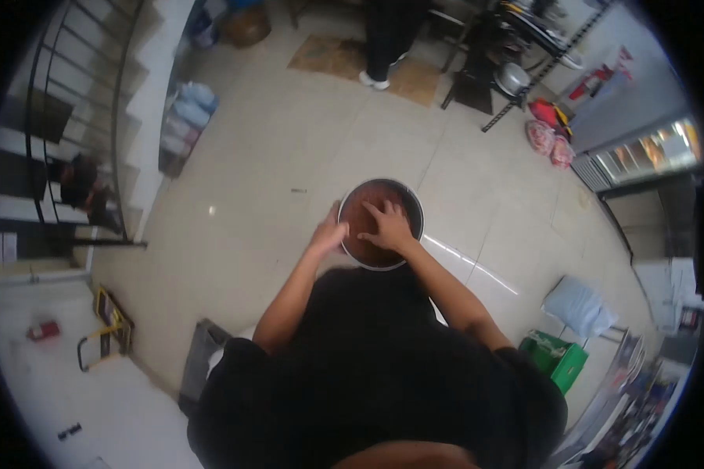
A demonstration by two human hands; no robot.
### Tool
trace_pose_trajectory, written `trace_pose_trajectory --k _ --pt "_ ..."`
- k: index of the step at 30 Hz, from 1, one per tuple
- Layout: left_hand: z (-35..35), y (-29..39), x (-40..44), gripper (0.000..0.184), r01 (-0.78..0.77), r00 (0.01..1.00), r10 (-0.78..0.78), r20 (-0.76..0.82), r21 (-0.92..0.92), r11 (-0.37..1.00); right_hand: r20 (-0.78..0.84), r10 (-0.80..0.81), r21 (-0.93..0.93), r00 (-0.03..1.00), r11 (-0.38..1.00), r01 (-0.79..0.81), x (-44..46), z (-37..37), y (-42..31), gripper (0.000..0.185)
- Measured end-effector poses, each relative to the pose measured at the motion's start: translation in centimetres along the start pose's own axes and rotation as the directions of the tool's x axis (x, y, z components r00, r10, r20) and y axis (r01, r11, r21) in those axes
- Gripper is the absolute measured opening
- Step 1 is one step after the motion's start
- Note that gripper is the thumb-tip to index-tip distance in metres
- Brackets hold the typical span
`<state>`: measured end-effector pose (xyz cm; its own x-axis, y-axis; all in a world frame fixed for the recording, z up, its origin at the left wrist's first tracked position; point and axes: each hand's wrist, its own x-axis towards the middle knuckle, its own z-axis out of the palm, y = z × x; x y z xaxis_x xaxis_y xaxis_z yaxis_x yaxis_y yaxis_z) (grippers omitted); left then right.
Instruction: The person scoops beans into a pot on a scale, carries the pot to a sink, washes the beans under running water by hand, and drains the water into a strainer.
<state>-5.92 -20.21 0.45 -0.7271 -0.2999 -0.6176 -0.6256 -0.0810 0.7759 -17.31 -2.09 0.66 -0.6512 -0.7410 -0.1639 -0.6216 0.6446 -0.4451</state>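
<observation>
From my end I see both hands apart, each at the round pot [419, 213]. Left hand [330, 234] is clamped on the pot's left side, thumb at the rim. Right hand [391, 227] is inside the rim, fingers spread over the reddish-brown contents [358, 211]; I can't tell how deep the fingertips sit. Pot is open side up, just in front of the black shirt [383, 352], mid-view over the tiled floor [289, 164]. I can't make out what supports it.

Further out: another person [387, 39], dark trousers and white shoes, stands at a brown mat [321, 56] up top. Upper right, a silver pot [512, 78] is on a dark rack [489, 117], red-and-white bags [541, 137] near it, lit glass-front fridge [649, 152] beyond. Lower right, green crate [555, 361] near a pale bag [579, 306]. Far left, stair railing [120, 86]; yellow-and-black frame [111, 324] below it.
</observation>
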Motion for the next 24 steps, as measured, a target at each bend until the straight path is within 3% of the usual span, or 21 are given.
trace_pose_trajectory --k 2,5,6,8,11,12,13,14,15,17,20,23,24 --pt "-2.4 5.1 1.9 0.096 0.029 0.998 -0.031 -0.063 -0.044 0.999 0.105 -0.180 -0.020 0.978 0.983 0.183 6.3 0.6 0.3 0.060" --pt "-7.3 7.0 6.0 0.094 0.023 0.984 -0.044 -0.175 -0.117 0.993 0.458 -0.266 0.007 0.848 0.955 0.296 17.2 -0.8 2.6 0.046" --pt "-9.0 7.8 7.0 0.093 0.037 0.980 -0.069 -0.189 -0.167 0.985 0.385 -0.322 -0.006 0.865 0.936 0.351 20.2 -3.2 1.7 0.037" --pt "-12.9 10.4 9.3 0.092 0.045 0.973 -0.100 -0.207 -0.254 0.966 0.183 -0.372 0.072 0.910 0.928 0.365 26.7 -6.6 -0.9 0.048" --pt "-19.2 12.7 15.0 0.088 0.097 0.959 -0.162 -0.233 -0.267 0.959 0.098 -0.420 0.001 0.902 0.907 0.422 36.8 -4.2 -6.1 0.061" --pt "-21.5 13.7 17.1 0.087 0.114 0.960 -0.171 -0.220 -0.252 0.961 0.218 -0.419 -0.063 0.882 0.895 0.441 39.5 -4.3 -8.8 0.074" --pt "-23.1 14.6 19.4 0.073 0.021 0.948 -0.114 -0.298 -0.301 0.953 0.102 -0.564 -0.064 0.820 0.818 0.571 42.9 -0.6 -8.7 0.074" --pt "-25.3 14.5 22.1 0.073 0.001 0.942 -0.118 -0.314 -0.350 0.937 0.084 -0.622 -0.034 0.779 0.779 0.626 45.9 1.2 -9.4 0.068" --pt "-28.3 15.8 23.8 0.073 -0.012 0.945 -0.098 -0.313 -0.331 0.943 0.113 -0.675 0.187 0.729 0.735 0.651 50.1 3.5 -9.9 0.057" --pt "-33.9 17.9 27.3 0.088 0.061 0.960 -0.138 -0.243 -0.298 0.953 0.533 -0.558 0.257 0.636 0.823 0.506 57.0 0.2 -13.1 0.049" --pt "-41.4 23.7 32.2 0.087 0.046 0.957 -0.119 -0.263 -0.270 0.962 0.585 -0.441 0.220 0.681 0.894 0.390 67.0 -4.3 -16.3 0.046" --pt "-47.7 26.1 39.6 0.088 -0.002 0.963 -0.047 -0.264 -0.181 0.983 0.318 -0.413 0.081 0.854 0.909 0.409 73.2 -11.4 -19.6 0.062" --pt "-49.9 28.2 41.8 0.087 -0.011 0.965 -0.027 -0.260 -0.143 0.990 0.325 -0.358 0.025 0.875 0.928 0.371 75.7 -11.9 -19.9 0.068"
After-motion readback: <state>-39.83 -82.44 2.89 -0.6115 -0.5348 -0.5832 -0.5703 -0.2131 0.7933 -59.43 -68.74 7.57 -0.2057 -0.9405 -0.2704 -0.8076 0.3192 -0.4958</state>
